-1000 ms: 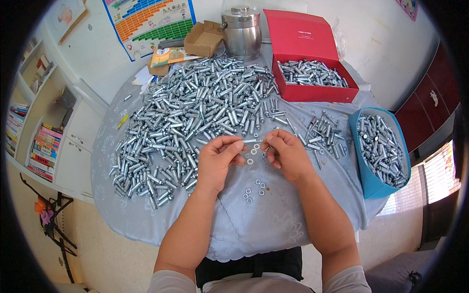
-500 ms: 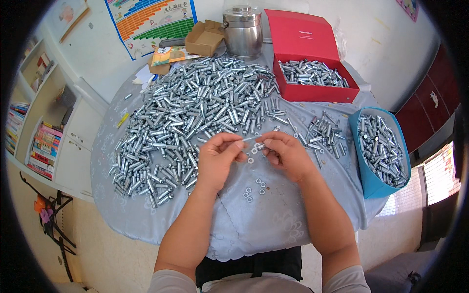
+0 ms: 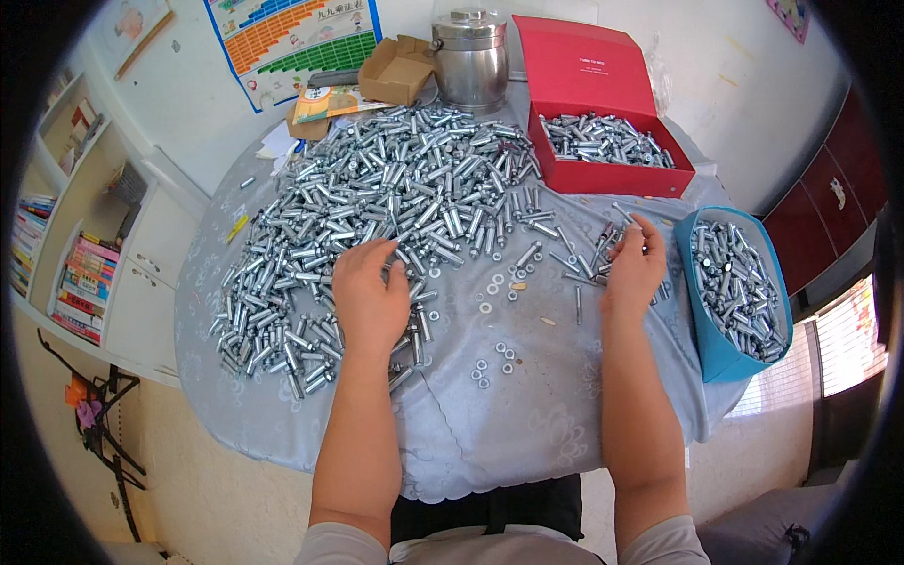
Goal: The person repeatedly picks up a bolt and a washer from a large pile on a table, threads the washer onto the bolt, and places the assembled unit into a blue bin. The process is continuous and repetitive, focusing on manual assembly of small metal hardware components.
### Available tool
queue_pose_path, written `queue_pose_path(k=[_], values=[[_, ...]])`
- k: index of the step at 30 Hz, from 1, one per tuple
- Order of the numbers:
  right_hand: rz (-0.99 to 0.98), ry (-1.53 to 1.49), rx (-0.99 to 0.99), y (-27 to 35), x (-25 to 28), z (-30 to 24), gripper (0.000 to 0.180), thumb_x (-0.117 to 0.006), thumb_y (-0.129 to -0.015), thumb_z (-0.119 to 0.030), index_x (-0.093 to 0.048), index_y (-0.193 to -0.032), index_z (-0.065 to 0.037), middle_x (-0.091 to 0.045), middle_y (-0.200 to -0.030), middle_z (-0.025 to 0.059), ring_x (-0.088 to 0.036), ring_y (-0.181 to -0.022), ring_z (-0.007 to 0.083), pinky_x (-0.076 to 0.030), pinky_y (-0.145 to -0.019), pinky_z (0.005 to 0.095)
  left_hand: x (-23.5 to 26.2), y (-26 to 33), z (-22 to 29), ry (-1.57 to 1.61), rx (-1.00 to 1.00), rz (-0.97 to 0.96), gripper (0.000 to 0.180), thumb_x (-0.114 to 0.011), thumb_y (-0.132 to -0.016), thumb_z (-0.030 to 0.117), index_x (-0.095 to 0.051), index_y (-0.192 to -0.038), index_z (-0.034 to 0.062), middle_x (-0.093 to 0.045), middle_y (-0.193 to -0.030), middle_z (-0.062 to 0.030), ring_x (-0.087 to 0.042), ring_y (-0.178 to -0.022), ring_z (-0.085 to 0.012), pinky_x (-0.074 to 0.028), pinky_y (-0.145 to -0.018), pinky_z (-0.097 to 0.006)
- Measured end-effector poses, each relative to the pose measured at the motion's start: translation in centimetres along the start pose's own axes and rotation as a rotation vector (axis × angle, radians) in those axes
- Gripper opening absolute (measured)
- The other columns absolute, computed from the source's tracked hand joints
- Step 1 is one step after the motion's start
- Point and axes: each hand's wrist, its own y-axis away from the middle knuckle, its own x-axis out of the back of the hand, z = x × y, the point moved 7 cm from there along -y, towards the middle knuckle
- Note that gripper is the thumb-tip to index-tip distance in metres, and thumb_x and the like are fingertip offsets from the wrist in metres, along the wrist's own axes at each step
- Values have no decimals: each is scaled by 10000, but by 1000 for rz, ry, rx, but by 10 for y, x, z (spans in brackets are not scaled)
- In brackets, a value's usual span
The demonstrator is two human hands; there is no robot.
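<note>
While the left hand lies palm down, fingers loosely spread, on the big heap of silver bolts, the right hand rests on a smaller cluster of bolts (grip unclear) beside the blue bin

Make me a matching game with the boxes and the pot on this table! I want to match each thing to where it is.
Things:
1. red box
2. blue bin
3. steel pot
4. left hand

Places:
A. at the right edge of the table, full of metal parts
B. on the big pile of silver sleeves
C. at the far side, lid open, metal parts inside
D. at the far edge, beside a small cardboard box

Pairs: 1-C, 2-A, 3-D, 4-B
</note>
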Motion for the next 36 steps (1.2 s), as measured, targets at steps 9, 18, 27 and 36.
queue_pose_path(k=[9,18,27,36], values=[[23,251,213,-11,4,10,274,-553,-884,-83,-612,-1127,26,-622,-1073,139,-575,-1003,214,-430,-912,316,-37,12,43,-176,-318,-269,364,-607,-844,132,-621,-1207,132,-548,-1320,-38,-438,-1280,-278,-192,-1127,-539],[-92,400,387,20,-16,-21,247,-568,-862,-72,-622,-1088,11,-605,-1083,156,-562,-1049,282,-404,-967,358,-35,11,49,-143,-255,-229,198,-722,-747,138,-690,-939,101,-614,-1006,-52,-504,-1053,-286,-298,-1056,-492],[-276,351,520,44,-33,-34,171,-580,-870,-41,-630,-1027,5,-610,-949,91,-575,-874,182,-452,-809,309,-36,12,38,288,11,-269,200,-688,-815,91,-649,-1006,48,-626,-938,-65,-577,-915,-220,-462,-814,-363],[-721,248,39,73,-62,-12,219,-581,-937,-185,-664,-898,13,-603,-724,9,-523,-656,69,-431,-631,222,-39,12,36,1227,417,-311,321,-573,-939,66,-576,-1257,21,-683,-1040,-91,-642,-905,-126,-510,-788,-261]])
